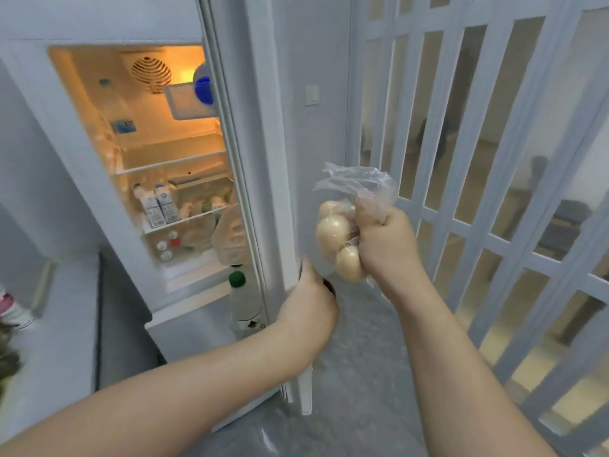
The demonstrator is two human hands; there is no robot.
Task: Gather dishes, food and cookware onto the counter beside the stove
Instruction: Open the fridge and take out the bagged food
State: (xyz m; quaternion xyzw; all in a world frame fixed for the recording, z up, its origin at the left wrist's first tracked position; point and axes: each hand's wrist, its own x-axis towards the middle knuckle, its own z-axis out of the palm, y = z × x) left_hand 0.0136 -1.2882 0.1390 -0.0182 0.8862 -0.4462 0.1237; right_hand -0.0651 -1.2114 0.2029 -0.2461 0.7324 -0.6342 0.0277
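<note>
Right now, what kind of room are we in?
Probably a home kitchen: there's an open fridge with milk cartons inside, a counter beside it, and the right hand grips a bag of eggs while the left hand holds the fridge door.

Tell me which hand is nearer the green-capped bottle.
Left. The left hand grips the door edge just right of the bottle; the right hand, holding a bag, is farther right.

Head-worn wide-angle view, forward and down, near fridge (155, 140)
</note>
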